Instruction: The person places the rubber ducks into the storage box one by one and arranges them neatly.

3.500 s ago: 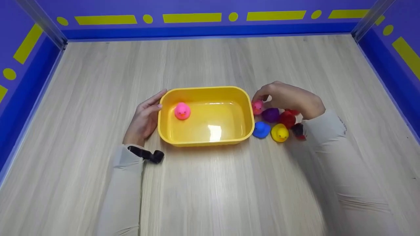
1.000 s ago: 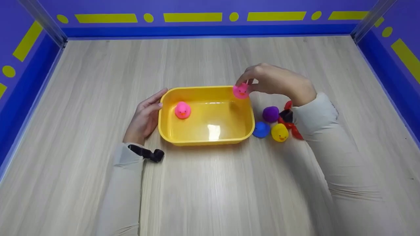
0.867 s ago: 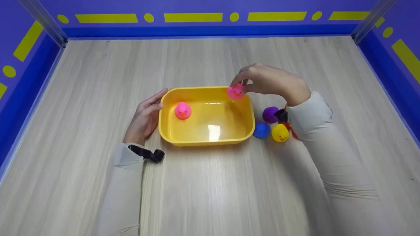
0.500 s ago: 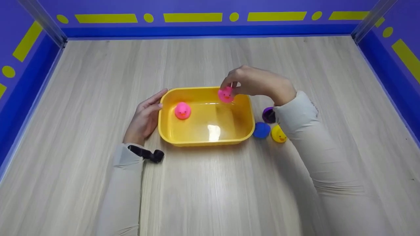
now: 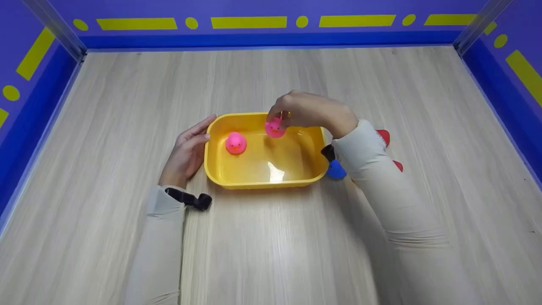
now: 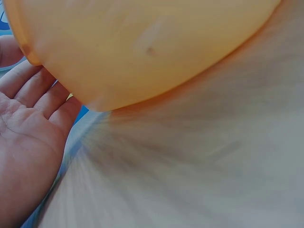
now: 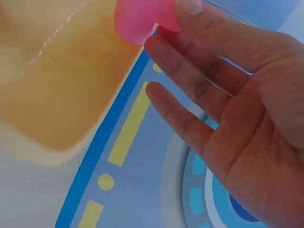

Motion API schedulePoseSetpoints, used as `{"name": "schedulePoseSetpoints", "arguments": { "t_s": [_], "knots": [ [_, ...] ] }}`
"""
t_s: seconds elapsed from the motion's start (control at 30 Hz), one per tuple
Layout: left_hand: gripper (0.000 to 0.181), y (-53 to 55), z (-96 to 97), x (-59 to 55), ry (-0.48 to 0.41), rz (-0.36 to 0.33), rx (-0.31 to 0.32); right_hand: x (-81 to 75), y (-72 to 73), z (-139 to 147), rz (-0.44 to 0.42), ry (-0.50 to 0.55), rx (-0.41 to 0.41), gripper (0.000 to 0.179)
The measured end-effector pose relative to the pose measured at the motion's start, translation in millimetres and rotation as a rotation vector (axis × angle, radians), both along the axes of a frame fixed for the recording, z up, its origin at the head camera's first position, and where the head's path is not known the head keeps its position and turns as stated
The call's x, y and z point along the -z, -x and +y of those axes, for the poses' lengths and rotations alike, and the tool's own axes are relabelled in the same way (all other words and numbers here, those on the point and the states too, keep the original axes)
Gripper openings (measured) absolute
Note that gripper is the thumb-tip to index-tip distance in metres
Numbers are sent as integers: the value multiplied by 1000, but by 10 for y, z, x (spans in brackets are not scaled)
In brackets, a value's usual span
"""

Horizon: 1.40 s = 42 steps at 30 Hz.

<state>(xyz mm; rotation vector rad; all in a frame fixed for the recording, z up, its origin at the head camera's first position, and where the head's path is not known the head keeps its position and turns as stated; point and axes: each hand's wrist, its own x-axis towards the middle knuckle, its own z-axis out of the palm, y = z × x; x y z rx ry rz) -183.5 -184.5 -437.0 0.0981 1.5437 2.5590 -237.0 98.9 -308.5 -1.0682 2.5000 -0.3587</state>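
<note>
My left hand (image 5: 186,148) grips the left end of a yellow plastic tub (image 5: 262,185), thumb at the rim and fingers along the outer wall. The left wrist view shows those fingers (image 6: 40,90) under the tub's edge. One pink rubber duck (image 5: 236,144) sits upright inside the tub near its left end. Between thumb and fingertips my right hand (image 5: 313,111) pinches a second pink rubber duck (image 5: 275,128), held over the tub's back half. In the right wrist view this pink duck (image 7: 135,23) is partly cut off by the top edge; the lower fingers are held away from it.
Right of the tub a blue rubber duck (image 5: 336,170) stands close to its wall. Red pieces (image 5: 383,136) show beside the right sleeve (image 5: 360,146), which covers other toys. Blue-purple walls (image 5: 271,38) with yellow marks border the wooden table (image 5: 254,245).
My right hand has lifted the second pink duck from the group on the right and carried it left over the tub. The left hand, tub and first duck have stayed put.
</note>
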Motion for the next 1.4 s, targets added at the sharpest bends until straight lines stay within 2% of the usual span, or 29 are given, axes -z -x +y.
{"name": "schedulePoseSetpoints", "arguments": {
  "t_s": [0.5,0.93,1.03,1.4],
  "knots": [
    [53,10,-1,16,-21,3,11,104,6,-239,-20,66,-87,25],
    [54,10,-13,15,-1,9,32,160,18,-382,-103,51,-45,22],
    [53,6,-17,14,6,9,44,177,28,-397,-103,46,-48,21],
    [53,5,-4,10,1,4,16,233,31,-436,-101,20,-24,21]
  ]
}}
